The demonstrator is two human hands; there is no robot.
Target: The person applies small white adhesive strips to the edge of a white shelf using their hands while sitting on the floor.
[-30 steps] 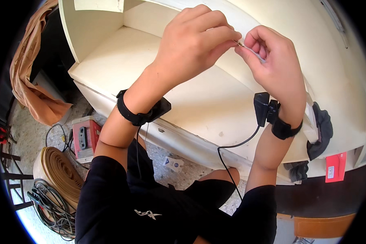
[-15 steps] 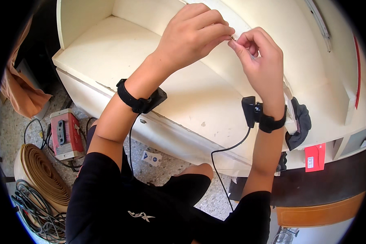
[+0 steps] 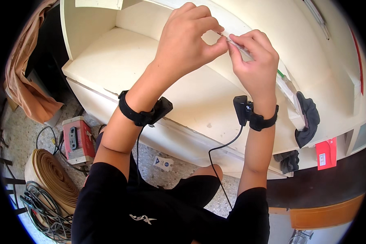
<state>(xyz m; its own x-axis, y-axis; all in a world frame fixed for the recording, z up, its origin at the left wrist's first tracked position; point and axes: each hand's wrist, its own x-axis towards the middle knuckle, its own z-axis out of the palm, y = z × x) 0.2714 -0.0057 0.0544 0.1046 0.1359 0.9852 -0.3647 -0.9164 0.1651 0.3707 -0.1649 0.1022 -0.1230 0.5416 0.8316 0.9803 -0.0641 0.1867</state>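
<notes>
Both of my hands are raised together over the white cabinet (image 3: 215, 101). My left hand (image 3: 189, 34) is closed in a pinch, its thumb and index finger bent into a ring around a tiny dark thing (image 3: 220, 34) that is too small to name. Right beside it, my right hand (image 3: 256, 51) pinches with thumb and index finger, the tips almost touching the left thumb. What those right fingertips hold is mostly hidden. Each wrist wears a black strap with a small black box, and a cable hangs from each box.
Dark cloth (image 3: 308, 118) hangs over a white ledge at the right, above a red packet (image 3: 326, 153). On the floor at left stand a red box (image 3: 78, 140) with a black handle, a coiled brown strap roll (image 3: 55, 179) and tangled cables (image 3: 44, 211). An orange-brown cloth (image 3: 28, 81) hangs behind.
My left thumb and index finger have spread from a tight pinch into a ring, and the right fingertips have shifted slightly left. The view has moved, so the surroundings sit a little farther right.
</notes>
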